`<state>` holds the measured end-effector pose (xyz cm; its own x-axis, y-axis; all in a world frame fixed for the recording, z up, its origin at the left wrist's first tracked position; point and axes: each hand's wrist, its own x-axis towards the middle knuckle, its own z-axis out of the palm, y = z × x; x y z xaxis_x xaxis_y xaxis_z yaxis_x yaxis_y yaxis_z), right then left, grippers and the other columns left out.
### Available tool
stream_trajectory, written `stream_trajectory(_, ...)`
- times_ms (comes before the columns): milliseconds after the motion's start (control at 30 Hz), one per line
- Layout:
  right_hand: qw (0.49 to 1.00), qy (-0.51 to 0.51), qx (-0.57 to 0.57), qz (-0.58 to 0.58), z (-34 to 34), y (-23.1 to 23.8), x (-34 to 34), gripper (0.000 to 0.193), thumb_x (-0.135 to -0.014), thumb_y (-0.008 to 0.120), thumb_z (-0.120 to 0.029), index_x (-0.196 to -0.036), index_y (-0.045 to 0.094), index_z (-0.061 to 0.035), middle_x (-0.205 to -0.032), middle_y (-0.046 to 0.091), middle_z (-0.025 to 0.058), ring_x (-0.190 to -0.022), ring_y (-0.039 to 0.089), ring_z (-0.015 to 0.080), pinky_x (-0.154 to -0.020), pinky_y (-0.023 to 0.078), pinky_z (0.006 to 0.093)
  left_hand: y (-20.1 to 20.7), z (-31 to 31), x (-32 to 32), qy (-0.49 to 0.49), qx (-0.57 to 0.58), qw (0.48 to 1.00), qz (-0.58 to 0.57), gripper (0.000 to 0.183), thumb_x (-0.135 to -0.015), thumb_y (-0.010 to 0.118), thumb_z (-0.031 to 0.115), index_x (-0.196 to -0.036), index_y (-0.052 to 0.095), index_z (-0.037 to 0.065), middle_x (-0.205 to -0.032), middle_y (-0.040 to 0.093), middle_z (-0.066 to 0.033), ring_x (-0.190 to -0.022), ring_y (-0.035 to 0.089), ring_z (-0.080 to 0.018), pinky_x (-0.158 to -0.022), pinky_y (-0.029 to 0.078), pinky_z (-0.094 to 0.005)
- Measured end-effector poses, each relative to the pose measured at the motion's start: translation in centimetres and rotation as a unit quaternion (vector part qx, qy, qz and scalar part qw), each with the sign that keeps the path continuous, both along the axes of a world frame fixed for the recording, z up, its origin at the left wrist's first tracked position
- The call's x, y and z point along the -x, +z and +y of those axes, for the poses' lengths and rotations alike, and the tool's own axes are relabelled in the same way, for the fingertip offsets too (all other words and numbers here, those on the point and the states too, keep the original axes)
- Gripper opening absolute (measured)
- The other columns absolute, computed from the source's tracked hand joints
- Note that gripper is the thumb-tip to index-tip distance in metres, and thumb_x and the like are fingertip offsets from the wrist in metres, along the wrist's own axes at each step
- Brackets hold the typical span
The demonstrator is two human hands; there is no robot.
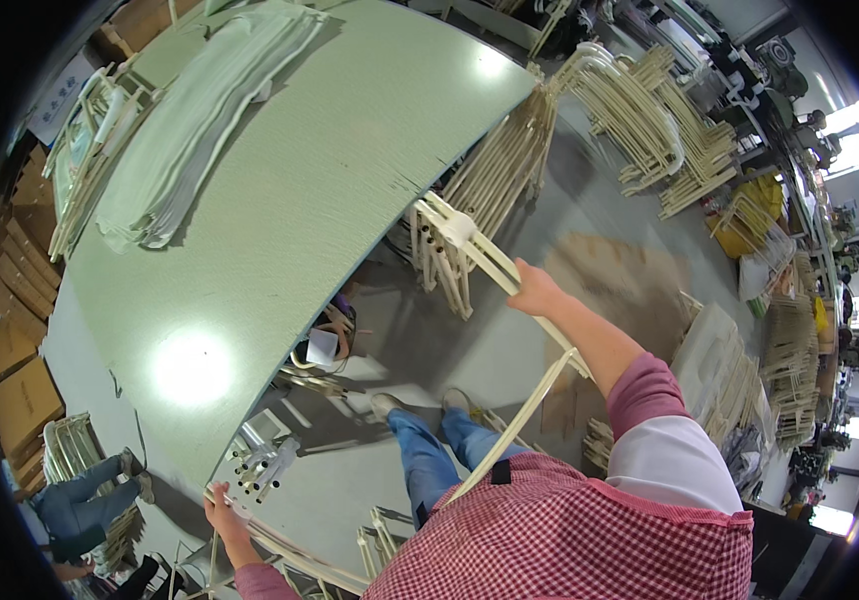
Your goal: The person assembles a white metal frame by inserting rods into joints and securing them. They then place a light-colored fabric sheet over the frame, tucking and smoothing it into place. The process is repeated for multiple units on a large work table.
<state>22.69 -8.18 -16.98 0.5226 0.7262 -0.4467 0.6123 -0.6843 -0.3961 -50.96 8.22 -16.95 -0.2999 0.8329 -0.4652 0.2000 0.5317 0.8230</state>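
My right hand (pixel 538 290) is closed around the paired tubes of a cream tubular frame (pixel 497 265). The frame's upper end, with a pale bracket across it, reaches the edge of a light green table (pixel 290 220). From its lower part a thin cream bar (pixel 520 418) slopes down toward my checked apron. Lower left, my left hand (pixel 222 512) grips the end of a cream tube (pixel 295 550) just off the table's near corner. Whether this tube belongs to the same frame I cannot tell; my body hides where they would meet.
Long pale fabric pieces (pixel 215 115) are stacked on the table. Cream frames lean under its far edge (pixel 500 165) and stand in stacks at right (pixel 630 110). Metal tubes (pixel 262 462) stand beneath the near corner. Cardboard boxes (pixel 22 405) and another person's jeans (pixel 85 495) are at left.
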Motion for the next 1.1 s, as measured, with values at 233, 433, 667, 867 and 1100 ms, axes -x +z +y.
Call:
stream_trajectory(233,0.93,-0.121,-0.141,0.317,-10.2,8.8,-8.0,0.06,-0.077,0.077,-0.027,-0.125,0.053,0.0005,-0.114,0.063,0.0127,-0.106,0.059,0.0252,-0.095,0.044,0.038,16.2,-6.0,-7.2,-0.09,-0.052,0.978,-0.179,0.016,-0.072,0.067,0.013,-0.077,0.06,0.0,-0.061,0.056,-0.0087,-0.057,0.058,-0.0201,-0.062,0.052,-0.0329)
stream_trajectory(433,0.645,-0.218,-0.539,0.496,-19.1,20.9,-13.6,0.065,-0.089,0.05,-0.063,-0.098,0.064,0.0,-0.087,0.066,0.0138,-0.08,0.063,0.0252,-0.071,0.051,0.035,29.4,-13.6,-15.8,-0.272,-0.161,0.931,-0.182,0.009,-0.069,0.07,0.001,-0.072,0.066,-0.008,-0.067,0.066,-0.0164,-0.06,0.064,-0.0204,-0.06,0.054,-0.0315)
stream_trajectory(667,0.657,-0.279,-0.603,0.356,-22.8,20.1,-21.8,0.057,-0.093,0.04,-0.052,-0.071,0.063,-0.0045,-0.062,0.06,0.011,-0.056,0.059,0.0247,-0.052,0.048,0.0349,36.4,-16.2,-19.7,-0.538,-0.281,0.782,-0.14,0.006,-0.078,0.076,0.004,-0.081,0.072,0.001,-0.071,0.069,-0.0058,-0.067,0.065,-0.0102,-0.062,0.052,-0.0274)
stream_trajectory(867,0.722,-0.342,-0.589,0.121,-22.3,17.9,-26.9,0.043,-0.093,0.05,-0.038,-0.078,0.065,-0.0008,-0.065,0.062,0.0124,-0.06,0.061,0.025,-0.056,0.05,0.0368,34.4,-19.3,-20.9,-0.432,-0.238,0.868,-0.053,0.016,-0.082,0.074,0.016,-0.076,0.071,0.002,-0.062,0.064,-0.0028,-0.055,0.055,-0.0056,-0.052,0.045,-0.0225)
stream_trajectory(1100,0.782,-0.389,-0.483,-0.069,-21.8,17.2,-27.5,0.039,-0.092,0.052,-0.035,-0.083,0.065,0.0007,-0.068,0.063,0.0135,-0.063,0.062,0.0262,-0.058,0.05,0.0381,34.7,-20.2,-20.6,-0.384,-0.256,0.886,-0.042,0.015,-0.081,0.073,0.014,-0.072,0.069,0.002,-0.062,0.064,-0.0033,-0.055,0.057,-0.0071,-0.053,0.047,-0.0226)
